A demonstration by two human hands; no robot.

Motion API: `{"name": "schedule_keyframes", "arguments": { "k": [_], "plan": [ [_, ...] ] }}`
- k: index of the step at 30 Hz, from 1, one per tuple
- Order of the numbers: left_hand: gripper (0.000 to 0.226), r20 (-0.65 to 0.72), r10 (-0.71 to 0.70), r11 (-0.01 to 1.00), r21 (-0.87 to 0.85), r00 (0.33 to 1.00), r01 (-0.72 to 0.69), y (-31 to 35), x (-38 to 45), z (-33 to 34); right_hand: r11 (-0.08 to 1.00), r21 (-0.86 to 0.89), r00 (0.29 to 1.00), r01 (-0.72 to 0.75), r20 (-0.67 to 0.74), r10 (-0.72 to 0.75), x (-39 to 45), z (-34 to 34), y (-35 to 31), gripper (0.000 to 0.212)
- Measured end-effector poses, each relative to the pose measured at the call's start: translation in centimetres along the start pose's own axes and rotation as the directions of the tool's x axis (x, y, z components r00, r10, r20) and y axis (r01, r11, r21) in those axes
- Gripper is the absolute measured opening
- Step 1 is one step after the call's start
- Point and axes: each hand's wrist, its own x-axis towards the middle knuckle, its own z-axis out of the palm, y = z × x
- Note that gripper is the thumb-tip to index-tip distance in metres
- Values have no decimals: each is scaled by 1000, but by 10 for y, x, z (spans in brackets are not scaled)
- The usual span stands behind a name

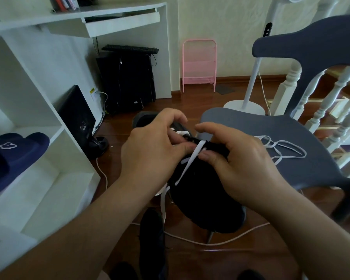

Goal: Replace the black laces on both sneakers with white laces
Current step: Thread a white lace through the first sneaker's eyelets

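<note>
Black sneaker held above the wooden floor, left hand and right hand both pinched white lace at the eyelets, spare lace lay on gray chair.

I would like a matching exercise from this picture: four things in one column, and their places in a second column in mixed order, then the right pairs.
Things:
1. spare white lace
2. navy slipper
3. pink rack
4. black sneaker

Places:
A. against the back wall
B. on the white shelf
C. between the two hands
D. on the grey chair seat

Pairs: 1-D, 2-B, 3-A, 4-C
</note>
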Motion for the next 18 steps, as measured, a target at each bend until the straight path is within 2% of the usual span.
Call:
{"name": "schedule_keyframes", "arguments": {
  "k": [3,6,12,15,18],
  "plan": [
    [36,-36,73,988,138,997,-67,-1,-1,-2,997,-11,998,70,0,-70,0,-3,-1,37],
    [39,-45,73,984,165,996,-64,-3,-2,-2,999,10,998,32,53,-33,1,-4,1,41],
    [45,66,-31,985,171,997,19,-12,0,7,987,49,983,-155,110,149,2,13,9,31],
    [43,136,-58,980,195,989,31,-19,0,17,938,127,942,-324,131,308,-2,24,18,27],
    [46,209,-66,991,129,976,39,-25,1,20,889,173,905,-424,115,409,-1,27,26,24]
  ]
}}
